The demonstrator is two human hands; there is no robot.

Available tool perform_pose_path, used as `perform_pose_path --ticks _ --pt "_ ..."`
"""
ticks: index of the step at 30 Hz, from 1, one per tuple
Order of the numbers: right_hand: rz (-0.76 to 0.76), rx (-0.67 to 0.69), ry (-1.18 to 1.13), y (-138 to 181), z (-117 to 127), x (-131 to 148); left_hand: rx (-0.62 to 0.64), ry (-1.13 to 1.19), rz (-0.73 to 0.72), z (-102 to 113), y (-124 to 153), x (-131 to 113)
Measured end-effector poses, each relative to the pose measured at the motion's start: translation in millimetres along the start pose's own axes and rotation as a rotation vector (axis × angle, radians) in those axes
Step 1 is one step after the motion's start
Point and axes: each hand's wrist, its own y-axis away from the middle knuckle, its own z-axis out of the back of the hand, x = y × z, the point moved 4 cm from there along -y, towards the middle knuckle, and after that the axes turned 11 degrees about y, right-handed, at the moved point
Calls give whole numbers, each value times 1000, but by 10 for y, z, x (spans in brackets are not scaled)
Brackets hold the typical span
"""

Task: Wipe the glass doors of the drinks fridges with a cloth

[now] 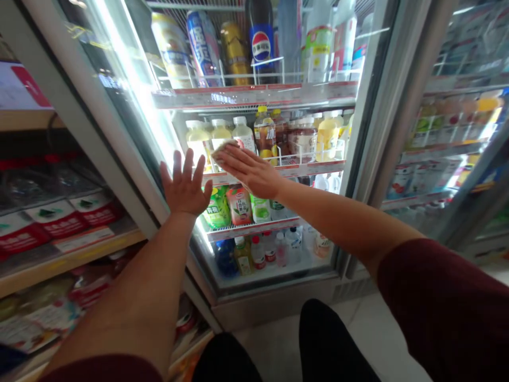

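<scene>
My left hand [185,183] rests flat on the glass door [131,106] of a drinks fridge, fingers spread apart and holding nothing. My right hand [248,170] lies flat against the same glass a little higher and to the right, pressing a pale cloth [222,147] onto it; only the cloth's top edge shows above the fingers. Behind the glass stand rows of drink bottles [264,132] on white wire shelves. A cola bottle [260,40] and cans are on the top shelf.
Wooden shelves [67,257] with packaged goods run along the left. A second glass-door fridge [457,138] stands to the right. Pale floor tiles [369,323] lie below, and my dark trouser knees [330,345] show at the bottom.
</scene>
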Motion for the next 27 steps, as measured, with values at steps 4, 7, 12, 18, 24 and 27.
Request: perform_pose_path --ticks 4,7,12,18,24,27 --pt "-222 -73 43 -89 61 -275 2 28 16 3 9 -7" --pt "-215 -65 59 23 31 -256 -6 3 -15 -1 15 -16" --pt "85 28 34 247 -4 -178 -29 -41 -65 -8 24 -8" --pt "-286 -69 80 278 139 -559 -44 -60 -73 -12 25 7" --pt "-27 38 33 508 65 -358 -45 -15 -46 -6 9 0" --pt "-26 33 7 518 99 -446 -41 -11 -49 -6 11 2"
